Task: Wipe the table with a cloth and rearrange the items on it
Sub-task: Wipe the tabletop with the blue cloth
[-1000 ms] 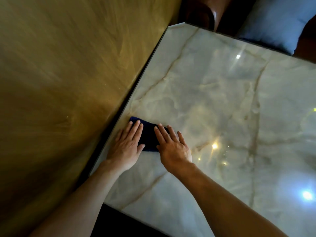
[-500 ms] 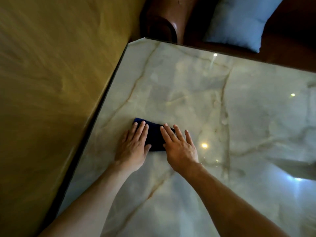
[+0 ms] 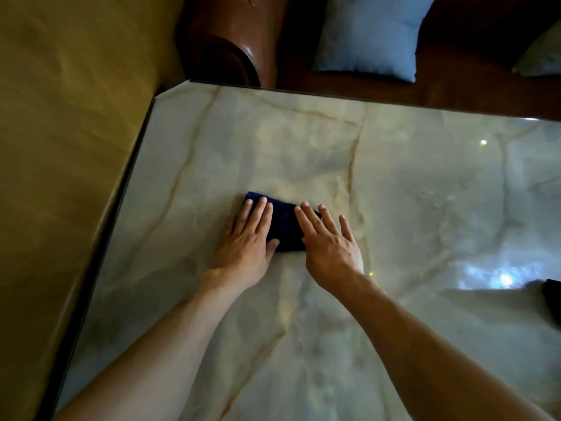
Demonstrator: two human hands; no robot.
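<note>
A folded dark blue cloth (image 3: 283, 226) lies flat on the glossy marble table (image 3: 425, 208), a little left of the middle. My left hand (image 3: 249, 238) presses down on its left half with fingers stretched out. My right hand (image 3: 329, 241) presses on its right half the same way, fingers slightly spread. Both palms are flat and the two hands lie side by side. Only the strip of cloth between them and its far edge show.
A dark object (image 3: 554, 302) pokes in at the table's right edge. Beyond the far edge stand a brown wooden armrest (image 3: 239, 41) and a pale blue pillow (image 3: 367, 34). Yellowish floor (image 3: 60, 147) runs along the table's left edge.
Both hands have slid the cloth to the right, away from the table's left edge and toward the middle. The view has shifted with them.
</note>
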